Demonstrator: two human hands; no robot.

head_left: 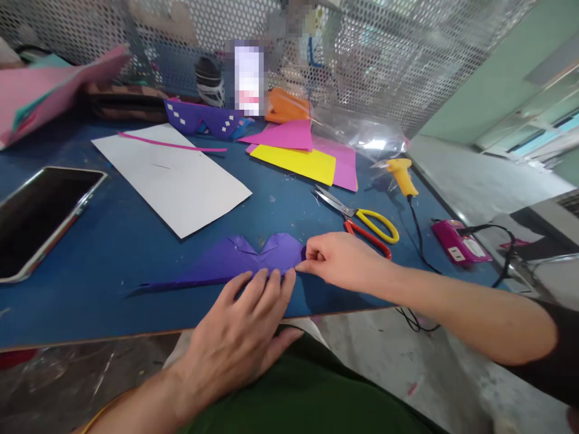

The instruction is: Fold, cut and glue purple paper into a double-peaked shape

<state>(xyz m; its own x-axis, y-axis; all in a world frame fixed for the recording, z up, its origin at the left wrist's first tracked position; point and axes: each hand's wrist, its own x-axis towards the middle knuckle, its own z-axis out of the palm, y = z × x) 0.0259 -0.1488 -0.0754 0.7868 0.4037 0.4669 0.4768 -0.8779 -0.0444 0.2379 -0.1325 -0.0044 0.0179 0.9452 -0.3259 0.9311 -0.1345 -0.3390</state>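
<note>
A folded piece of purple paper (212,259) lies near the table's front edge, with a notched upper outline and a long thin tip towards the left. My left hand (248,319) is spread over its lower edge, fingertips pressing on the paper. At the paper's right end my right hand (332,256) is closed, thumb and forefinger pinching the corner. Scissors (350,212) with one yellow and one red handle lie just beyond my right hand, blades partly apart. Farther back stands a purple paper mask (205,120) with small white squares.
White paper (176,181) carries a thin pink strip (172,143). A phone (40,217) lies at left. Yellow (294,164) and pink sheets are at the back. A yellow glue gun (402,176) and a magenta power strip (456,242) trail black cords at right. Perforated metal (362,54) borders the back.
</note>
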